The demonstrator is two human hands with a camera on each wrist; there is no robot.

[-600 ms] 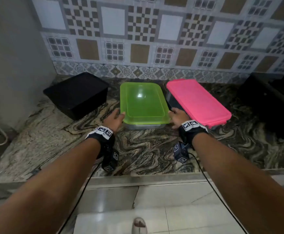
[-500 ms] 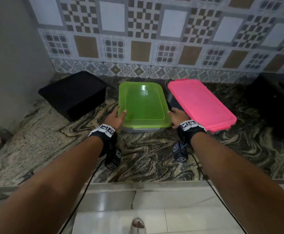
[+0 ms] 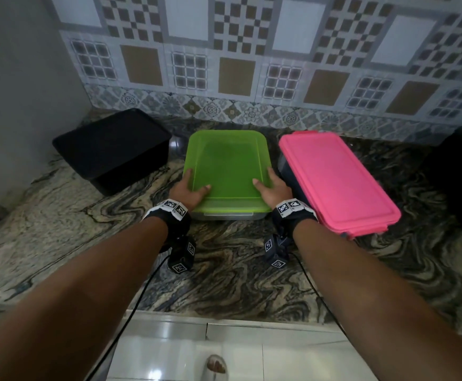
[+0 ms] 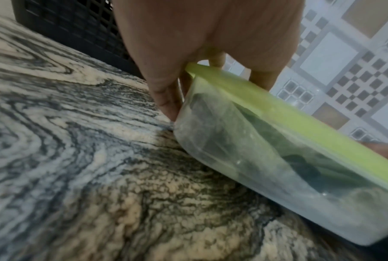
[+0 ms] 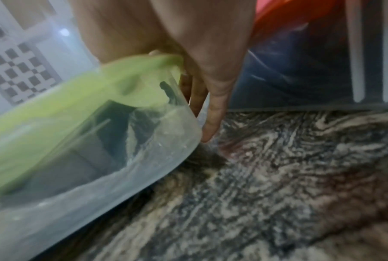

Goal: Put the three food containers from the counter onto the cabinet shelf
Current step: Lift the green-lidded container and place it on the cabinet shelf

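Green-lidded container [image 3: 225,171] at the centre of the head view, flat on the marbled desk [image 3: 224,273], long axis running away from the body toward the tiled wall, near short edge facing the wrists. Clear tub under the lid [image 4: 267,159], something dark and leafy inside, contents not identifiable. Gripped at its two near corners: left hand [image 3: 187,192] on the lower-left corner, thumb lying on the lid, fingers curled down the side wall to the desk, plain in the left wrist view [image 4: 188,58]; right hand [image 3: 275,192] mirrored on the lower-right corner, thumb on top, fingers [image 5: 211,113] down the wall in the narrow gap beside the neighbour. Both hands equally near, container straight ahead between them, so likely a two-handed lift. In the wrist views the tub looks slanted, perhaps only from camera angle; whether it has left the desk cannot be told. Just right of it, pink-lidded container [image 3: 337,182], angled toward the lower right of the frame, close enough to crowd the right knuckles. To the left, black box [image 3: 114,149], apart from the green one. All three on the desk; cabinet shelf not in view.
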